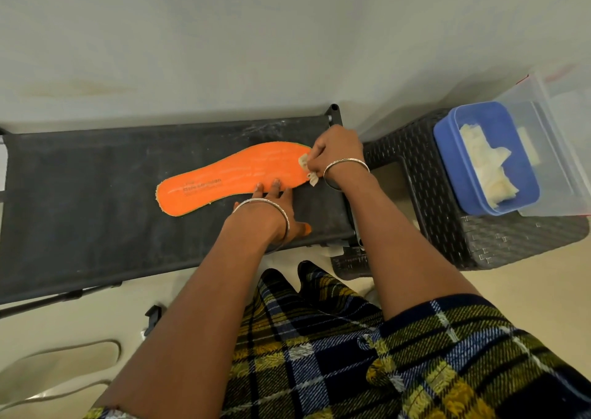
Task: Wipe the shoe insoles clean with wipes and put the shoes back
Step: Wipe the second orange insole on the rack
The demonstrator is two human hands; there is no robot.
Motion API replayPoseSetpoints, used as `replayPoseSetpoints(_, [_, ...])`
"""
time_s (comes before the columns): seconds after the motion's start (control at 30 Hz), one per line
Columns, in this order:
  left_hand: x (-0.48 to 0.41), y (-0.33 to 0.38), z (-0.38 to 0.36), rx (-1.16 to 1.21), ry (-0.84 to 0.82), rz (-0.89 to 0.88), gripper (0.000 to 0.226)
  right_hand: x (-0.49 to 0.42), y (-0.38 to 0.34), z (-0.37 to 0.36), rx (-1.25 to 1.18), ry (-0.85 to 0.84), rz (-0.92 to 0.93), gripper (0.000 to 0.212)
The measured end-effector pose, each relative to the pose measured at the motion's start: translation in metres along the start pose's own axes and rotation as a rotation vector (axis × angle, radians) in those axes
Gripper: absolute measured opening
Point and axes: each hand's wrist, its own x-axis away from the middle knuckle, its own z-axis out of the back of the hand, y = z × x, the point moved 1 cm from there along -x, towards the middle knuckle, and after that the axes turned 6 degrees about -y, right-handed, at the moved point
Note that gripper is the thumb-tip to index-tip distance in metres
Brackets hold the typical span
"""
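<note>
Orange insole (230,179) lay flat on black fabric rack shelf (80,195) | risk: insole could skid or buckle under wiping if the hold-down slipped off its near edge | left hand (271,207) flat, straight fingers pressing insole edge | right hand (332,151) curled, pinching wipe (303,162) at the wide end.

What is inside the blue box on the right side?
The blue box holds a pile of crumpled whitish wipes. They cover most of its floor, so anything beneath them cannot be seen.
</note>
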Motion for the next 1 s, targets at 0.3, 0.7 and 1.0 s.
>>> replayPoseSetpoints(0.3, [0.002,-0.002,0.001,0.019,-0.005,-0.008,0.093,0.004,-0.002,0.007,0.176,-0.128,-0.041,0.032])
replayPoseSetpoints(0.7, [0.014,0.001,0.007,0.016,-0.004,-0.023,0.090,-0.002,0.003,0.004,0.071,0.074,-0.102,0.026])
replayPoseSetpoints(1.0, [0.014,0.000,0.006,0.033,0.000,-0.024,0.091,-0.005,-0.002,-0.002,0.017,0.003,-0.060,0.024])
